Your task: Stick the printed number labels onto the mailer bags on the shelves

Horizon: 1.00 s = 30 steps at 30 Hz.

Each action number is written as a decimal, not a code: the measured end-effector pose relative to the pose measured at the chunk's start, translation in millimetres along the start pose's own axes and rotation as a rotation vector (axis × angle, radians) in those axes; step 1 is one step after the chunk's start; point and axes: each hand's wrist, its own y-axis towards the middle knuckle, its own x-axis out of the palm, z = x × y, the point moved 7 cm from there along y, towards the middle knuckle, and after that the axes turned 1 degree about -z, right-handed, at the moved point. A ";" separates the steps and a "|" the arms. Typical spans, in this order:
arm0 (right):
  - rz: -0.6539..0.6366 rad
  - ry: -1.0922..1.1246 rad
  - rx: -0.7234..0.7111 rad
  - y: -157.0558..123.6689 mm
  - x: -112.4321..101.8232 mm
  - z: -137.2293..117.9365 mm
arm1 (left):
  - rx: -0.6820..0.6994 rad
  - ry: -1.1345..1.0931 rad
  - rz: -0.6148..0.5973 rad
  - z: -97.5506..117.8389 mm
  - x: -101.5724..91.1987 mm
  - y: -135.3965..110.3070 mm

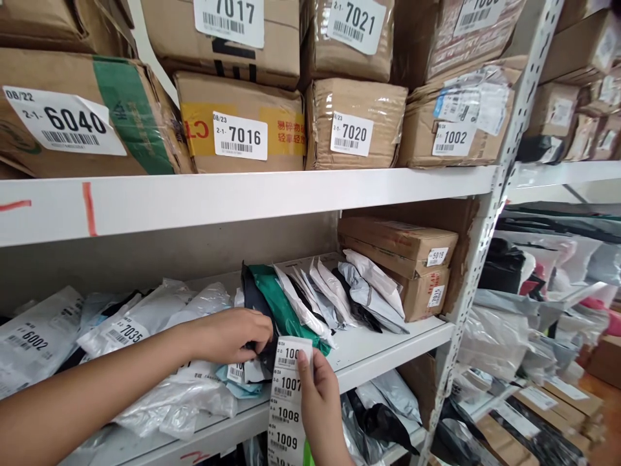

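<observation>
Label strip (287, 401), long axis vertical, hung pinched in my right hand (323, 404); my left hand (233, 334) gripped a dark mailer bag (259, 310) just above-left, on the shelf (383, 349).

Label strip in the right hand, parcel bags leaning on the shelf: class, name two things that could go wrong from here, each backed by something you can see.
1. The label strip hangs loose from the right hand, held only near its top, so it might snag or stick where it shouldn't.
2. The left hand pinches a dark bag at the end of the leaning bags; pulling it might topple them.
</observation>
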 end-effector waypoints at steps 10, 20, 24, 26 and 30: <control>-0.189 -0.267 -0.112 15.0 25.1 -15.9 | -0.310 -0.107 -0.063 -15.5 10.9 11.7; -0.155 -0.096 0.118 33.1 40.8 -7.8 | -0.485 -0.093 -0.175 -28.8 15.0 9.1; -0.235 -0.010 0.272 31.9 41.6 1.2 | -0.499 -0.037 -0.202 -28.3 16.6 9.7; -0.259 -0.026 0.306 30.7 39.5 7.2 | -0.517 -0.086 -0.197 -27.9 17.1 9.4; -0.192 0.031 0.317 32.0 34.9 16.5 | -0.512 -0.098 -0.220 -24.4 14.0 9.9</control>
